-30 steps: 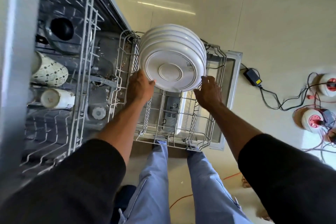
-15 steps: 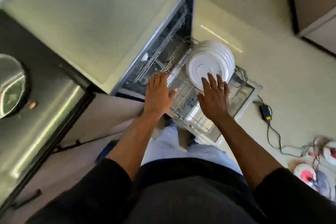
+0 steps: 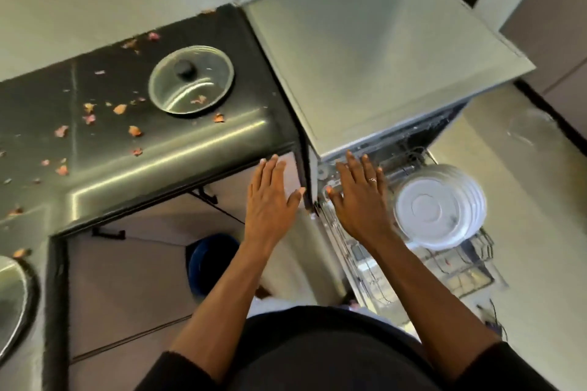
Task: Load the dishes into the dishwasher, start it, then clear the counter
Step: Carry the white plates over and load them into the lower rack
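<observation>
Withdrawn from the plates (image 3: 425,209), left grip (image 3: 270,197) and right grip (image 3: 359,200) are raised.
Both are spread wide, empty; plates are stood on edge in the lower rack (image 3: 476,267), likely for spray access.

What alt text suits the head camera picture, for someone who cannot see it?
A person's left hand and right hand hover open and empty at an open dishwasher whose pulled-out rack holds white plates. A glass-lidded pot and scraps sit on the dark counter alongside.
</observation>
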